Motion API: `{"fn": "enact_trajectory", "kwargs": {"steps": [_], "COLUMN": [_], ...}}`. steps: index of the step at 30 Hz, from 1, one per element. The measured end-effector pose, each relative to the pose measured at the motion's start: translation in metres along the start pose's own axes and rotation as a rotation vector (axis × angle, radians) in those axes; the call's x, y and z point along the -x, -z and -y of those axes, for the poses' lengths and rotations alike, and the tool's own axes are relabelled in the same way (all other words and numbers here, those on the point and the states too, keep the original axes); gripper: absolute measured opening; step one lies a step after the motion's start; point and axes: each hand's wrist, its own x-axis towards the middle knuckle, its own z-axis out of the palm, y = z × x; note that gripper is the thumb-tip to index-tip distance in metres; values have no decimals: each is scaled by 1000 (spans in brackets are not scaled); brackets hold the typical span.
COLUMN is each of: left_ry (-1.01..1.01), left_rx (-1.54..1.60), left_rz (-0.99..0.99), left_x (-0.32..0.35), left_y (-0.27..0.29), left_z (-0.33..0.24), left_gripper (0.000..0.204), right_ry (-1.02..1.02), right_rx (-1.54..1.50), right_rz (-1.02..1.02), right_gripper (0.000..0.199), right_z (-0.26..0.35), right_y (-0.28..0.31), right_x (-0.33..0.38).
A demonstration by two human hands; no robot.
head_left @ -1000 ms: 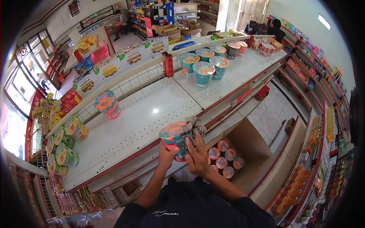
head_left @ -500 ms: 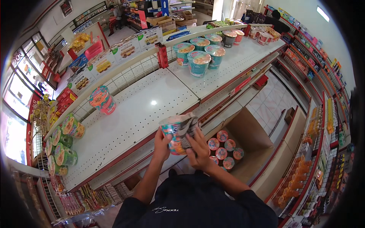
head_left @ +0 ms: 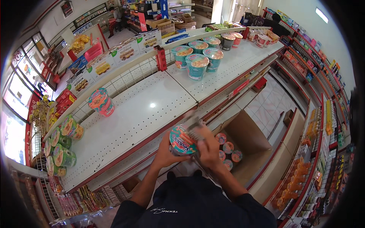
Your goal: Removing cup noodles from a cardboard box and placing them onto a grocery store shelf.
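Note:
An instant noodle cup (head_left: 183, 140) with a teal and orange lid is in my left hand (head_left: 164, 155), whose fingers wrap round its side. The lid faces up toward me. My right hand (head_left: 208, 147) is closed on a crumpled grey cloth (head_left: 193, 127), blurred by motion, at the cup's right upper edge. Both hands are just in front of the shelf's front edge. Ahead on the white perforated shelf (head_left: 140, 102) stands a stack of pink-orange noodle cups (head_left: 101, 102). Below my right hand, several similar cups (head_left: 228, 147) sit in an open cardboard box (head_left: 253, 142).
Green noodle cups (head_left: 64, 155) stand at the shelf's left end, teal ones (head_left: 197, 66) farther right. A wire divider (head_left: 129, 78) and red bracket (head_left: 161, 59) run along the back. Another stocked rack (head_left: 300, 167) flanks the aisle at right.
The cup has tipped from showing its side to showing its lid, and moved slightly lower. My right hand with the cloth has shifted from its side to the lid's edge.

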Motion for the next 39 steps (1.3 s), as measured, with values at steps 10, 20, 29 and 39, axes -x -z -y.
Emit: {"fn": "enact_trajectory", "kwargs": {"steps": [10,20,29,39], "left_ry": [-140,-7,-32,297], "left_rx": [-492,492,680,666], "left_rz": [101,-77,-135,-161], "left_x": [12,10,2,-8], "left_y": [8,-15,-9,-17], "left_z": [-20,23,31,29], "left_gripper": [108,93,86,60], "right_ry": [421,157,518,175], "right_rx": [560,-8,339,162], "right_rz": [430,-60,82,58], "right_gripper": [46,45,53,48], "right_z": [41,20,-7,14], "right_y": [5,-20,-15,-10], "right_x": [-16,2,13,2]}}
